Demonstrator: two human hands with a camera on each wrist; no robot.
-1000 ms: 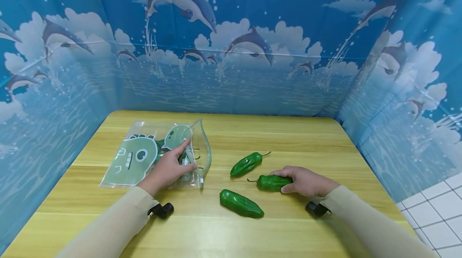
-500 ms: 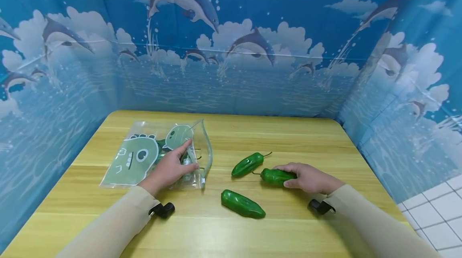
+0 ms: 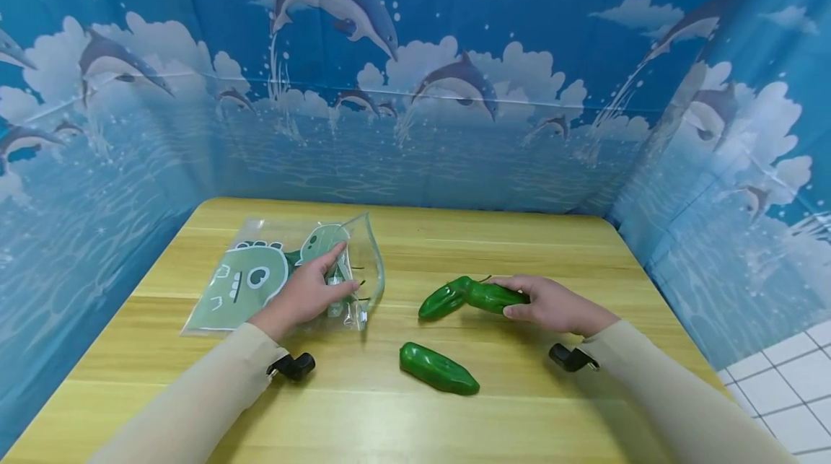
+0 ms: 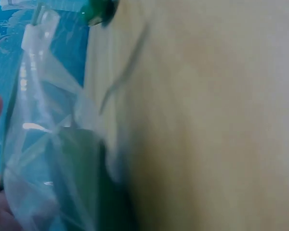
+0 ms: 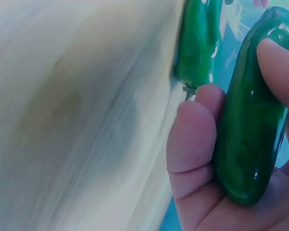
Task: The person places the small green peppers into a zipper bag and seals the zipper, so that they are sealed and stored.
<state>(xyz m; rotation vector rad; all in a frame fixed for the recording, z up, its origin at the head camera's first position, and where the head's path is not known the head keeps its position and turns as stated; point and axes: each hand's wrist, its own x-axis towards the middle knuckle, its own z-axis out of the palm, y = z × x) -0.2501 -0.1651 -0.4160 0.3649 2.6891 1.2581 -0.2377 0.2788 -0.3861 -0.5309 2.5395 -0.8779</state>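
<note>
In the head view my right hand (image 3: 555, 304) holds a green pepper (image 3: 495, 297) between thumb and fingers, its stem end pointing left. The right wrist view shows the fingers wrapped along this pepper (image 5: 250, 120). A second green pepper (image 3: 443, 299) lies just left, overlapped by the held one. Nearer the front lies a third pepper (image 3: 438, 369), no stem showing. My left hand (image 3: 306, 296) rests on a clear zip bag (image 3: 373, 251) printed with green cartoon dinosaurs, index finger and thumb spread near its mouth. Several thin stems show inside; the bag's print hides most of the contents.
The wooden table (image 3: 552, 240) has a yellow striped grain. A blue dolphin-print curtain (image 3: 422, 154) surrounds its back and sides. A black wrist camera (image 3: 293, 366) sits under the left sleeve, another wrist camera (image 3: 573, 357) under the right.
My right hand has moved up and slightly right with its pepper, toward the farther pepper. The left hand stays on the bag.
</note>
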